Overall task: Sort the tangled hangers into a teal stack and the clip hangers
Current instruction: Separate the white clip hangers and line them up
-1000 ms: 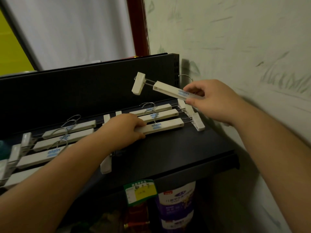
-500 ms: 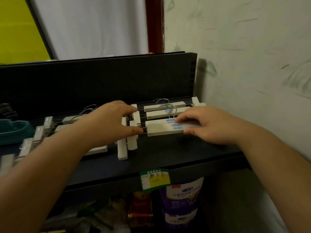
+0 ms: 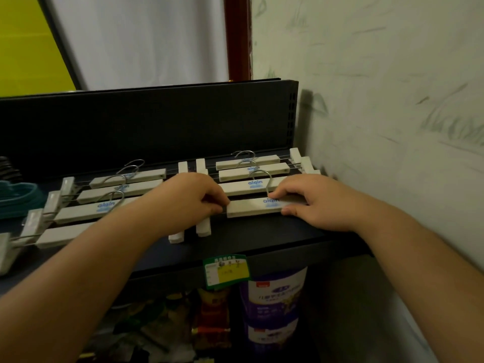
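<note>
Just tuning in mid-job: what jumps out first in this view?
Both hands meet on the nearest white clip hanger at the right end of the dark shelf: the right hand pinches its bar, the left hand holds its left end. More white clip hangers lie in rows behind and to the left, and a teal stack sits at the far left edge.
</note>
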A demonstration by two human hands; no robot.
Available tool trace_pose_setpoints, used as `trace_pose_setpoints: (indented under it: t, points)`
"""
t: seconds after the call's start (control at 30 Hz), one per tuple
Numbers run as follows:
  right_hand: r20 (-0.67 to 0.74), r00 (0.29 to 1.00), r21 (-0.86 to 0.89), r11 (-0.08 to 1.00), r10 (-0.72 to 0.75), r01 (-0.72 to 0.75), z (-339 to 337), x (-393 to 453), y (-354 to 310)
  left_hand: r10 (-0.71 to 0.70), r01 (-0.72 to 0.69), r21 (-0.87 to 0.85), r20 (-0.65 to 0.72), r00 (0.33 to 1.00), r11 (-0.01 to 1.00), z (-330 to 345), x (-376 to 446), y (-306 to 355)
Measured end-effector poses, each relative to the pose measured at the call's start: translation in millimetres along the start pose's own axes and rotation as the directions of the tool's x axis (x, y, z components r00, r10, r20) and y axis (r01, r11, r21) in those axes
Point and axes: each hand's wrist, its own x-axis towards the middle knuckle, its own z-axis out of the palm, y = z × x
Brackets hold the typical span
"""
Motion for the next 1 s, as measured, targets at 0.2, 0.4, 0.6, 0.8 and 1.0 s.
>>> trace_pose_setpoints:
  t: [0.2,0.4,0.6,0.8,1.0]
  points:
    - [0.028,1.0,0.021,1.0,-0.003,0.002,-0.1,4.9,-0.5,-0.029,0.028,0.024,0.015,0.999,0.999,-0.7,1.8,1.4]
    - [-0.014,0.999,-0.016,0.999,-0.029,0.028,0.9,8.4,-1.8,-0.047,0.046,0.045,0.02,0.999,0.998,-2.4,0.5,7.7]
    - [-0.021,0.999,-0.016,0.999,-0.039,0.038,2.6,8.3,-2.8,-0.104,0.103,0.011,0.018,0.994,0.995,5.3,-2.6,7.6]
    - [-0.046,0.998,-0.052,0.998,-0.043,0.041,3.3,7.6,-7.0,-0.128,0.129,-0.016,0.031,0.991,0.992,4.9,-1.1,9.2]
    - [-0.073,0.995,-0.052,0.997,-0.064,0.061,-6.5,7.4,-12.1,-0.133,0.115,-0.127,-0.149,0.98,0.985,-5.4,-19.7,-5.1]
